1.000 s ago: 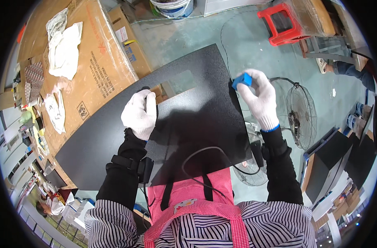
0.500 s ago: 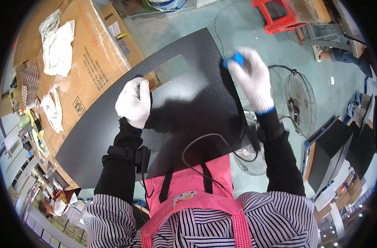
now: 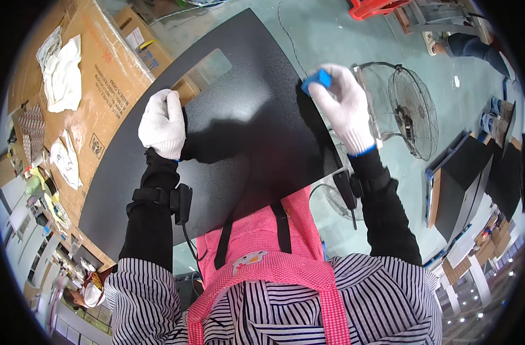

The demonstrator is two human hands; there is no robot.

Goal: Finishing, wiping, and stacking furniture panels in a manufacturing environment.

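The right hand [image 3: 344, 106] has thumb and fingers clamped on the block [image 3: 319, 82], beside the panel's [image 3: 268, 75] edge; the left hand's [image 3: 162, 125] fingers lie together over the panel, near its cutout [image 3: 209, 70]; whether they grip it, I cannot tell.

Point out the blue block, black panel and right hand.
Blue block [image 3: 318, 80]: head view, on its exposed blue side.
Black panel [image 3: 231, 152]: head view, bare middle surface.
Right hand [image 3: 349, 108]: head view, middle, behind the fingers.

Board [image 3: 228, 138] was black. Left glove [image 3: 162, 125], right glove [image 3: 347, 109] were white. Block [image 3: 318, 81] by board's right edge was blue. Apron [image 3: 254, 236] by board's near edge was pink checked.
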